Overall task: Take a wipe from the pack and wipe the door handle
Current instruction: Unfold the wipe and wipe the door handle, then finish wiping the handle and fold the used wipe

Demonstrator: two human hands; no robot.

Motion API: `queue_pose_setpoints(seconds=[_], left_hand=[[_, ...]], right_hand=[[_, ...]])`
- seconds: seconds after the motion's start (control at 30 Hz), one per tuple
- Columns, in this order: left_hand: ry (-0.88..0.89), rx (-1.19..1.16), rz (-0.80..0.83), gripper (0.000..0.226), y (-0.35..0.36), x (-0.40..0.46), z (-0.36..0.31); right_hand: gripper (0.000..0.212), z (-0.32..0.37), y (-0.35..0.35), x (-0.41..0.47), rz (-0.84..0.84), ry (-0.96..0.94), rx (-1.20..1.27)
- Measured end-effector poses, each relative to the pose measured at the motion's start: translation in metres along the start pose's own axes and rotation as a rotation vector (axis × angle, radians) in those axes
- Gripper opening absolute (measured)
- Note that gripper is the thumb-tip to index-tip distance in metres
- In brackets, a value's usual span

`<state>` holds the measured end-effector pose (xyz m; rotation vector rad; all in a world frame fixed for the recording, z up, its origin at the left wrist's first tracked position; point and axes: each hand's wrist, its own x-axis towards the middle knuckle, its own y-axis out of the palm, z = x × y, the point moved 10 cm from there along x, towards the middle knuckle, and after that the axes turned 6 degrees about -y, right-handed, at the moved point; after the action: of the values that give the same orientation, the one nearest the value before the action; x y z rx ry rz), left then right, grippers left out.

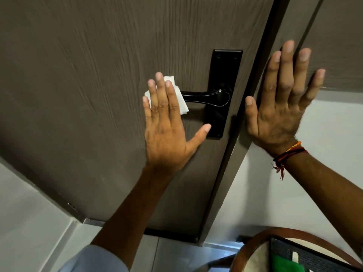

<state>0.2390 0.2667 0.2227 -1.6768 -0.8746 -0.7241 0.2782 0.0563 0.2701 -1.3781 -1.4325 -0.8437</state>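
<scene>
A black lever door handle (208,98) on a black backplate (224,75) is fixed to a brown wood-grain door (88,75). A white wipe (181,101) covers the free left end of the lever. My left hand (169,130) lies flat over the wipe with fingers straight and thumb spread toward the backplate, pressing the wipe against the lever end. My right hand (280,107) is spread flat against the door frame right of the handle, holding nothing. The wipe pack is not clearly in view.
The door frame (261,75) runs diagonally beside the handle, with a pale wall (324,154) to its right. A round wooden-rimmed table (255,244) with a dark tray (314,256) and something green sits at the bottom right. Tiled floor shows below the door.
</scene>
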Motion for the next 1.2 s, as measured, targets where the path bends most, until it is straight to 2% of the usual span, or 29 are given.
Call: queue_pose_setpoints(seconds=[0.1,0.23,0.43,0.57,0.7,0.83,0.87,0.93,0.97,1.0,1.07,1.1,1.13,1.2], left_hand=[[-0.001,0.037,-0.039,0.114,0.006,-0.008,-0.012],[0.164,-0.046,0.012,0.106,0.019,-0.024,-0.052],[0.409,0.002,-0.008,0.074,0.02,-0.021,-0.079],[0.34,0.083,-0.094,0.067,0.002,-0.008,-0.055],[0.298,-0.043,-0.143,0.05,-0.025,0.008,-0.043],[0.368,-0.262,-0.034,0.035,-0.039,-0.02,-0.057],[0.337,-0.365,0.046,0.036,-0.038,-0.033,-0.061],[0.115,-0.587,0.255,0.036,-0.029,-0.058,-0.043],[-0.059,-0.746,0.414,0.029,-0.013,-0.075,-0.038],[-0.263,-0.88,0.61,0.021,0.007,-0.1,-0.039],[-0.645,-0.978,0.999,0.017,0.043,-0.179,-0.056],[-0.762,-0.941,1.146,0.021,0.054,-0.216,-0.065],[-0.837,-0.917,1.27,0.025,0.063,-0.25,-0.079],[-0.921,-0.946,1.438,0.026,0.08,-0.31,-0.125]], right_hand=[[0.078,-0.001,0.0,0.001,0.008,0.006,0.004],[0.077,-0.001,-0.003,0.001,0.022,0.016,0.006],[0.075,0.001,-0.007,0.002,-0.018,-0.01,0.004],[0.075,0.001,-0.008,0.003,0.002,-0.019,0.03],[0.075,0.002,-0.01,0.005,0.068,0.012,0.076],[0.067,0.003,-0.027,-0.004,0.168,-0.018,0.253],[0.064,0.003,-0.037,-0.012,0.203,-0.049,0.364],[0.053,0.026,-0.051,-0.033,0.278,-0.138,0.729],[0.046,0.031,-0.056,-0.053,0.389,-0.089,0.928],[0.041,0.032,-0.06,-0.086,0.541,0.058,1.124],[0.038,0.03,-0.079,-0.177,0.851,0.633,1.49],[0.039,0.03,-0.094,-0.222,0.934,0.949,1.605],[0.042,0.029,-0.111,-0.27,0.996,1.229,1.65],[0.043,0.012,-0.146,-0.353,1.069,1.605,1.581]])
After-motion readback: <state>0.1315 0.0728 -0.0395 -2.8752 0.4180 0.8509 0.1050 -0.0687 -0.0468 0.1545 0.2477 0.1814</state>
